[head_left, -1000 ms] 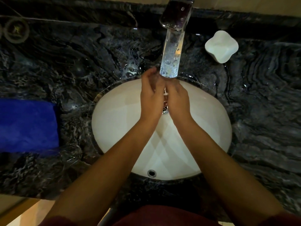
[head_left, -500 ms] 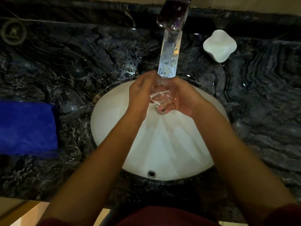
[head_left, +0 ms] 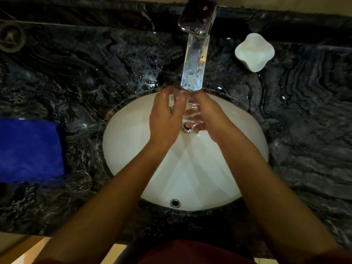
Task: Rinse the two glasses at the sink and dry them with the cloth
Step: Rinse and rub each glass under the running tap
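So far I judge I'm only partway through the rinsing: one glass (head_left: pixel 187 111) sits between my hands under the stream of water (head_left: pixel 194 69) falling from the tap (head_left: pixel 199 16), at the upper middle of the frame, over the far side of the white basin (head_left: pixel 133 149). My left hand (head_left: pixel 165 119) is curled around the glass's left side, fingers wrapped onto it, and my right hand (head_left: pixel 207 115) cups it from the right and below, so both are gripping the same glass; it is so clear and wet that I can't make out exactly where its rim ends. What looks like the second glass (head_left: pixel 80 180) stands on the dark marble counter (head_left: pixel 304 130) at lower left, just beside the corner of the blue cloth (head_left: pixel 28 149), well apart from both hands; it is faint, and I can't tell whether it has been rinsed. The cloth lies folded at the left edge of the frame, untouched, so I reckon all the drying is still ahead, along with at least finishing this rinse. A white dish (head_left: pixel 254 51) sits upper right, clear of the work
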The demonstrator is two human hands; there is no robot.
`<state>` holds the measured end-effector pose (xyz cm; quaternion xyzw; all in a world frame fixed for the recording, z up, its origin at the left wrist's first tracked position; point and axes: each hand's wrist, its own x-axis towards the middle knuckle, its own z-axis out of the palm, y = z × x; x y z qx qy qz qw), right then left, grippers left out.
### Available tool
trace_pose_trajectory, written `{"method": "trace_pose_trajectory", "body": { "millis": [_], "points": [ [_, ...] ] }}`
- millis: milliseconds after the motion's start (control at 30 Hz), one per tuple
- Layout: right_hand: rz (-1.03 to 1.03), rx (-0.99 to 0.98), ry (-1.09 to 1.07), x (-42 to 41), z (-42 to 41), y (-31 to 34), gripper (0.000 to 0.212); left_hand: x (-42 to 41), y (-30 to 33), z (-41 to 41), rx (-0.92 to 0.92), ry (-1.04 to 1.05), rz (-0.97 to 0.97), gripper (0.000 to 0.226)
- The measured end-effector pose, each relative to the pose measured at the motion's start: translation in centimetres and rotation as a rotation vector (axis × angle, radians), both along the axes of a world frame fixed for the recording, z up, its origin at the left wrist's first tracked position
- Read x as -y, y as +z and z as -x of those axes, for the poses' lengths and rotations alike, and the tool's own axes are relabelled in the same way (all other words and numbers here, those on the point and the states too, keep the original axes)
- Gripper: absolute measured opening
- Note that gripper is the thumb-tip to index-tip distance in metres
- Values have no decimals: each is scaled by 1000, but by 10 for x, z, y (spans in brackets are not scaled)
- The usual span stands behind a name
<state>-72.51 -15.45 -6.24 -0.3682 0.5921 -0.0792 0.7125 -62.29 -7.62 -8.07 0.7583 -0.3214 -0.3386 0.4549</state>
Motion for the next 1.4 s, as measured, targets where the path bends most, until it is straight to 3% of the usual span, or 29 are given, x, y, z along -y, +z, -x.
{"method": "trace_pose_trajectory", "body": {
  "millis": [167, 300, 400, 500, 567, 633, 700, 800, 900, 1000, 1067, 1200, 1333, 1400],
  "points": [
    [-239, 144, 15, 7, 4, -2, 34, -15, -9, -18, 183, -254, 210, 41],
    [-147, 148, 9, -4, -3, -9, 52, -13, -6, -23, 121, -163, 103, 29],
    [40, 72, -36, -15, -13, -13, 67, -7, 1, -14, -134, 47, -10, 14],
    [373, -45, 11, -26, -12, -14, 63, 2, 5, -9, -635, 271, -182, 41],
    [557, -77, 79, -32, -5, -15, 64, 6, 8, -14, -979, 375, -224, 43],
    [626, -44, 98, -33, 0, -14, 75, 7, 8, -20, -1105, 377, -251, 42],
    [601, 32, 84, -29, 2, -11, 85, 5, 9, -22, -1109, 322, -264, 50],
    [485, 148, 20, -22, 2, -11, 81, 4, 11, -19, -1128, 212, -224, 47],
    [458, 121, -11, -20, 3, -11, 76, 5, 12, -19, -997, 172, -278, 42],
    [630, -22, 137, -20, 7, -9, 77, 7, 10, -19, -749, 116, -385, 35],
    [799, -106, 294, -21, 10, -8, 80, 7, 8, -20, -733, 95, -390, 34],
    [963, -133, 372, -22, 11, -7, 80, 3, 2, -22, -852, 28, -288, 56],
    [922, -10, 293, -22, 18, -3, 81, -1, 0, -19, -855, -32, -99, 47],
    [892, 14, 275, -22, 21, -4, 80, -1, 2, -19, -743, 23, -38, 46]
  ]
}}
